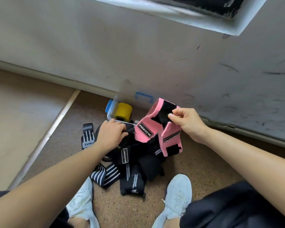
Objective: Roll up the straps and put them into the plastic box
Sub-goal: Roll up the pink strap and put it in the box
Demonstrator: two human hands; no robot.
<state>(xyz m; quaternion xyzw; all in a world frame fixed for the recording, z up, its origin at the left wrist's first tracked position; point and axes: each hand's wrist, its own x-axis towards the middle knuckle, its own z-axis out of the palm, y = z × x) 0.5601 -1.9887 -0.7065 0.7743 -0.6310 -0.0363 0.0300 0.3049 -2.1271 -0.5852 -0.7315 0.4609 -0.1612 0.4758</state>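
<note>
Lift pink strap [152,112], pinched by right hand [186,122] at two o'clock, clear of black strap [130,140] gripped by left hand [110,134], then roll tightly.

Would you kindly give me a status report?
Right hand pinches pink strap, unrolled. Left hand grips black strap on pile. Yellow roll in plastic box.

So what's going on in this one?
A person is bent over a pile of straps on the carpet, sorting them by hand. The right hand pinches the black tab of a pink strap and holds it up, not yet rolled. The left hand grips a black strap at the top of the pile. One yellow roll already sits in the plastic box by the wall; the other straps lie loose.
</note>
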